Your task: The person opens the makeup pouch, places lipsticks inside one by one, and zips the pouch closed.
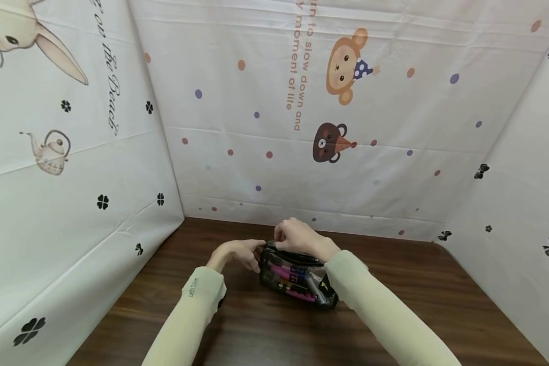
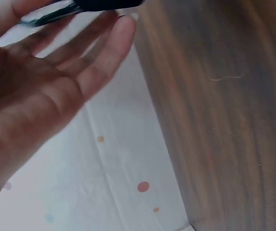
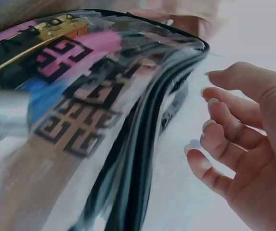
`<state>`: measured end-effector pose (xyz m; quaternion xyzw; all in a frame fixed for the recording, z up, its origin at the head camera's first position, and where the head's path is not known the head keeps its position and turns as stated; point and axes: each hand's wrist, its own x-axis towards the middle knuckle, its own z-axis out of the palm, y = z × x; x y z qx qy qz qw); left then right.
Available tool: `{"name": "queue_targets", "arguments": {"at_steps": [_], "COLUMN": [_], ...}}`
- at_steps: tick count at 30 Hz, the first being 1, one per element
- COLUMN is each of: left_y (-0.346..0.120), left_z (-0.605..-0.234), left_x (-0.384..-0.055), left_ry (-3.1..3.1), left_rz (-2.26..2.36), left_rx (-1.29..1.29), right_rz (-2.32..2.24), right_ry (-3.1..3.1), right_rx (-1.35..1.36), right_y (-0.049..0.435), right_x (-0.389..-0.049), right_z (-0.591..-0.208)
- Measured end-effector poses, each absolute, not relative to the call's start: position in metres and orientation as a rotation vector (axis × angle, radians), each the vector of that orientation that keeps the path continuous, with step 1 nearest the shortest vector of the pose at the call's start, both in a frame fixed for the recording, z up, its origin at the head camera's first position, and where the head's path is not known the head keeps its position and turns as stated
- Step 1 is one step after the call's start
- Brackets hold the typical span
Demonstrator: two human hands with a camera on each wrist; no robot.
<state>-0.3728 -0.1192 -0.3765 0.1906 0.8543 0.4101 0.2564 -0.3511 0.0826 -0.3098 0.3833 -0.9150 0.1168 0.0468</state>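
A clear zip pouch with black trim stands on the wooden table, filled with pink, blue, gold and silver items. Greek-key patterns mark its see-through wall. My left hand holds the pouch's left end at the upper corner. In the left wrist view, the left fingers reach along the pouch's black edge. Over the zipper side, my right hand hovers with loosely curled fingers. The right wrist view shows the right fingertips beside the black zipper, with nothing visible between them.
White printed cloth rises behind the dark wooden table, and cloth walls flank it on both sides. Pale green sleeves cover both forearms.
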Motion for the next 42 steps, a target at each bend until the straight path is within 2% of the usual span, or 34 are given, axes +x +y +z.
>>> {"name": "queue_targets", "arguments": {"at_steps": [6, 15, 20, 29, 36, 42], "left_y": [-0.118, -0.12, -0.125, -0.127, -0.115, -0.105], "left_z": [-0.391, -0.392, -0.39, -0.409, -0.417, -0.42], "left_x": [-0.373, -0.369, -0.366, -0.373, -0.373, -0.376], "left_ry": [2.31, 2.218, 2.128, 2.052, 2.342, 2.728], "left_rz": [1.267, 1.39, 1.4, 1.442, 1.371, 1.017], "left_rx": [0.667, 0.699, 0.607, 0.399, 0.214, 0.174], "right_rz": [0.448, 0.545, 0.583, 0.632, 0.669, 0.644], "right_ry": [-2.685, -2.553, -2.547, -2.571, -2.604, -2.608], "right_rx": [1.166, 1.123, 1.033, 0.953, 0.935, 0.909], "right_y": [0.1, 0.13, 0.148, 0.169, 0.17, 0.16], "right_x": [-0.344, -0.329, -0.323, -0.32, -0.326, -0.33], "right_z": [-0.305, -0.296, -0.296, -0.312, -0.331, -0.345]}}
